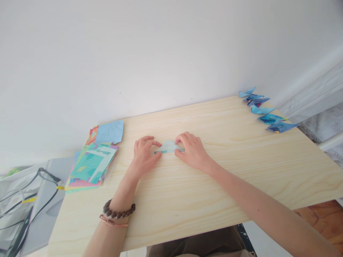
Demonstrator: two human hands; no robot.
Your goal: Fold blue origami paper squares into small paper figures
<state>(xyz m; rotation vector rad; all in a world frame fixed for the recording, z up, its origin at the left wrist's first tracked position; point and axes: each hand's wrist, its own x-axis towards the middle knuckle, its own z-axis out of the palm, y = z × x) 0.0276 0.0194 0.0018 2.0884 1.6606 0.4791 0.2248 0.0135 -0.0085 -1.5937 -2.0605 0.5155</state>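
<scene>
A small piece of folded paper (168,146), pale blue-white with a teal strip along its near edge, lies on the wooden table (187,203) between my hands. At its left end, my left hand (146,153) pinches the paper between thumb and forefinger, the other fingers curled. My right hand (191,150) grips the opposite end the same way, with the thumb at the near edge. The fingertips cover both ends of the paper.
On the left sits a stack of printed paper sheets (93,164), a light blue sheet (109,132) behind it. Several folded blue paper figures (281,126) stand in a row at the far right. Cables (40,178) lie beyond the table's left edge; a white wall (160,64) rises behind.
</scene>
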